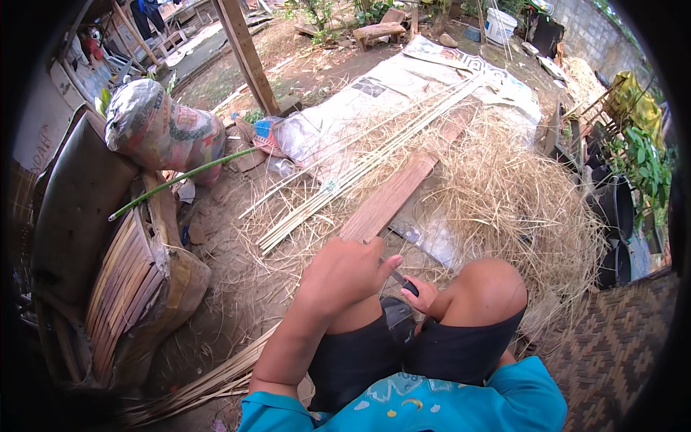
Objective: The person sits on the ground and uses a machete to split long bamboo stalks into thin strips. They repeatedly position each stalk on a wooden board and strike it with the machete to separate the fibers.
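My left hand is closed in a fist at the near end of a long brown wooden board, its thumb sticking out to the right. What its fingers hold, if anything, is hidden. Just right of it and lower, my right hand grips the black handle of a knife. The blade slants up and left toward my left thumb, its tip behind the left hand. Left of the board, a bundle of long pale split strips runs away over the ground. Thin curly shavings are heaped right of the board.
More strips lie behind my left forearm. A stuffed sack, a green pole and a worn dark seat stand left. White sheeting covers the ground ahead. Woven matting lies right, with a white bucket far off.
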`<state>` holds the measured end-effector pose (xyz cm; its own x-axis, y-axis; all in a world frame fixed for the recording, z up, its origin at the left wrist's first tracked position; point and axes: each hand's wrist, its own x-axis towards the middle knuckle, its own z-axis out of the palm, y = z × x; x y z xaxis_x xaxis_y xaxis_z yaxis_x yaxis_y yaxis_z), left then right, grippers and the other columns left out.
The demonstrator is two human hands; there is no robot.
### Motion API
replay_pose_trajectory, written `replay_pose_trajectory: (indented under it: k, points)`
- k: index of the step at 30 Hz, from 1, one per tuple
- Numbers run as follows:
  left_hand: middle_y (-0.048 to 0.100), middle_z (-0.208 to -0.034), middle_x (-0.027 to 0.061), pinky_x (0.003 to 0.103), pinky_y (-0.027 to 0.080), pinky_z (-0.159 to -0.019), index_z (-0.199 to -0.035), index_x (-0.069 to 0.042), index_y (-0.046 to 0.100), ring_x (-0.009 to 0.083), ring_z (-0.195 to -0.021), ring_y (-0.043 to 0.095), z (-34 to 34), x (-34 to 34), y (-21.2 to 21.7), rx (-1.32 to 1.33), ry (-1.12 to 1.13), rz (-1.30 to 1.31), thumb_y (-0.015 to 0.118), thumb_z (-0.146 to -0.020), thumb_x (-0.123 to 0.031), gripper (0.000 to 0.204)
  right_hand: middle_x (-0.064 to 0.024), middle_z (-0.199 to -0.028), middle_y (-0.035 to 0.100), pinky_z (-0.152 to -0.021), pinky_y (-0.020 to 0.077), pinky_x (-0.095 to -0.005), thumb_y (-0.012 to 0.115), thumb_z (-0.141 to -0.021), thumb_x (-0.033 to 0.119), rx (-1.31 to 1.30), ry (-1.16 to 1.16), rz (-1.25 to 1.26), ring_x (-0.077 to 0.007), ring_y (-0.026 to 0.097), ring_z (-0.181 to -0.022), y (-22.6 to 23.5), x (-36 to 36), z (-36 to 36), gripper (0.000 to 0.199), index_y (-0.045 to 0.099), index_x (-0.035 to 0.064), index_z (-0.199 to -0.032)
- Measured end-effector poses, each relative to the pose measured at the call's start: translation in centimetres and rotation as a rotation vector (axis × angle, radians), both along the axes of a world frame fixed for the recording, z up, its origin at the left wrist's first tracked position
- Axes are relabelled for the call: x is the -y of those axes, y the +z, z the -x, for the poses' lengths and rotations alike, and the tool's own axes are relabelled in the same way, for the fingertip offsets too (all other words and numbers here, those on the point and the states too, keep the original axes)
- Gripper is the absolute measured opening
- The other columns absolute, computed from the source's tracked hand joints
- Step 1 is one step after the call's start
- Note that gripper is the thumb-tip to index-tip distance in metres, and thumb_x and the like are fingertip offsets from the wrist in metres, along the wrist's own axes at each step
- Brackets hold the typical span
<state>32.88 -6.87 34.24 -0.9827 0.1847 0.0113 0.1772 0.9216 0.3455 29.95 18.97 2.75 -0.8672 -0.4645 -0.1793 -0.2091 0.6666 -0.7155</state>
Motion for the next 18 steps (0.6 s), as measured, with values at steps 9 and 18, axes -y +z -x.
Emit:
replay_pose_trajectory:
  k: [9,18]
  points:
    - [0.067,-0.068,0.0191,0.051,0.052,-0.065,-0.103,-0.008,0.07,0.0411,-0.07,0.067,0.0,0.1,0.3,0.005,0.025,0.018,0.055,-0.099,-0.051,0.046,-0.0206,-0.114,0.072,-0.093,0.0535,-0.0438,0.072,-0.091,0.039,-0.102,-0.047,-0.031,-0.0389,0.07,-0.103,-2.2,-0.4,0.7,0.05,0.065,0.0102,-0.131]
    - [0.069,-0.073,0.0202,0.051,0.052,-0.069,-0.111,-0.009,0.07,0.0411,-0.075,0.068,-0.5,-0.1,1.0,0.043,0.081,0.06,0.053,-0.099,-0.052,0.048,-0.0173,-0.116,0.072,-0.095,0.0531,-0.0437,0.072,-0.09,0.041,-0.09,-0.064,0.048,-0.0374,0.069,-0.106,-2.5,-0.2,-0.5,0.051,0.064,0.0134,-0.133]
